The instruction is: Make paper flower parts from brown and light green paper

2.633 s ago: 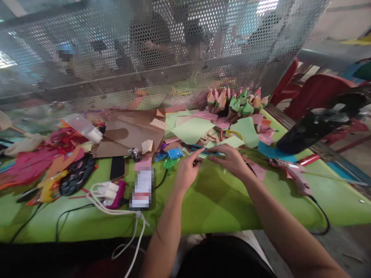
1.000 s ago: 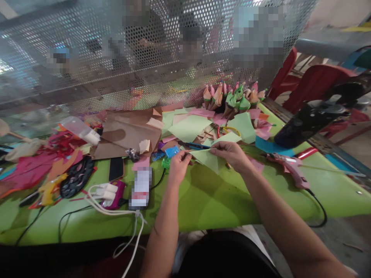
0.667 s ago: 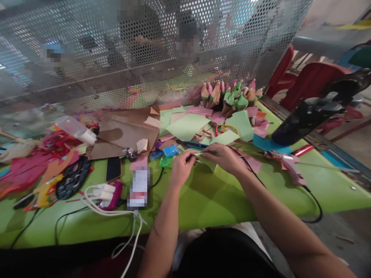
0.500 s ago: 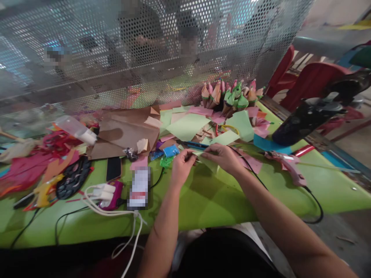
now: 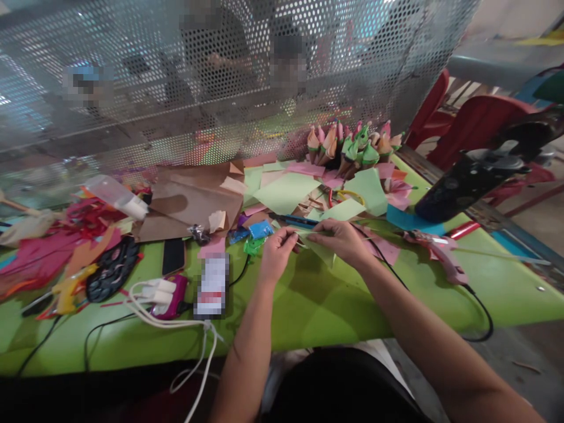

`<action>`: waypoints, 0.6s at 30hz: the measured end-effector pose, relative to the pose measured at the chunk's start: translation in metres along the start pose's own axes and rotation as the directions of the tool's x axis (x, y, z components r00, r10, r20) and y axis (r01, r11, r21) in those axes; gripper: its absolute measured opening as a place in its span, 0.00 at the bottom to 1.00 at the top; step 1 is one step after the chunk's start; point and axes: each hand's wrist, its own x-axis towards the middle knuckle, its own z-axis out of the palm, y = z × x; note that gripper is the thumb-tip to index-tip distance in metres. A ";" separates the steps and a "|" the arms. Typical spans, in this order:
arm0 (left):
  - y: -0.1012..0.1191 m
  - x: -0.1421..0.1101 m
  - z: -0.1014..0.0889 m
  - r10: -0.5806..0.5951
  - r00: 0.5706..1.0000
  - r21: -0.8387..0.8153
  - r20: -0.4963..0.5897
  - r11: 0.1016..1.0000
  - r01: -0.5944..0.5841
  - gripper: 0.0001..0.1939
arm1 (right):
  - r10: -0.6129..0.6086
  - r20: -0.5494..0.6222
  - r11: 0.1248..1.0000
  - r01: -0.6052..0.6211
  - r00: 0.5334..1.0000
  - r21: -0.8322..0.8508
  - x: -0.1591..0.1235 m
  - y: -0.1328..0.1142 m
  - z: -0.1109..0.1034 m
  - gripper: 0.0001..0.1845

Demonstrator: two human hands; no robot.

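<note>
Over the middle of the green table (image 5: pixel 335 317), both my hands pinch a small piece of light green paper (image 5: pixel 325 254). My left hand (image 5: pixel 278 249) has its thumb and fingers closed on the paper's left end. Facing it, my right hand (image 5: pixel 339 238) grips the paper's right side, and a pointed flap hangs below its fingers. The exact fold between the fingertips is too small to make out. Just left of my left hand lie a blue packet (image 5: pixel 259 229) and a green one (image 5: pixel 254 245). A dark blue pen-like tool (image 5: pixel 299 220) lies behind my hands.
Green paper sheets (image 5: pixel 286 192) and brown paper (image 5: pixel 189 197) spread behind. Several paper cones (image 5: pixel 352 147) stand by the perforated metal screen (image 5: pixel 145 111). A pink glue gun (image 5: pixel 438 252) and dark bottle (image 5: pixel 467 182) are right; a yellow glue gun (image 5: pixel 70 291), power strip (image 5: pixel 176 296) and phone (image 5: pixel 212 288) left.
Both hands stay almost in place, still pinching the green paper. The hanging flap has shifted slightly between them; the whole view moves by a few pixels.
</note>
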 end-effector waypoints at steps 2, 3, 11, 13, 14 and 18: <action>0.000 0.000 0.000 0.003 1.000 0.008 -0.005 1.000 -0.003 0.16 | 0.003 0.005 1.000 -0.003 1.000 0.001 0.000 -0.001 0.000 0.24; 0.001 -0.001 0.000 0.003 1.000 0.009 -0.009 1.000 -0.003 0.16 | 0.008 0.009 1.000 -0.008 1.000 0.005 0.000 -0.001 0.000 0.24; -0.001 0.000 0.002 0.007 1.000 -0.028 -0.009 1.000 -0.007 0.16 | 0.065 0.040 0.994 -0.068 0.997 0.086 -0.002 -0.004 0.002 0.23; -0.001 0.001 0.001 0.002 1.000 -0.005 0.005 1.000 -0.002 0.14 | 0.058 0.055 0.992 -0.064 0.997 0.110 -0.003 -0.003 0.003 0.22; -0.001 0.001 0.001 -0.001 1.000 0.002 0.002 1.000 0.001 0.13 | 0.053 0.056 0.991 -0.059 0.997 0.122 -0.003 -0.002 0.003 0.22; -0.001 0.000 0.001 -0.013 1.000 -0.003 -0.024 1.000 0.012 0.12 | 0.030 0.035 0.986 -0.035 0.999 0.163 -0.002 0.000 0.005 0.22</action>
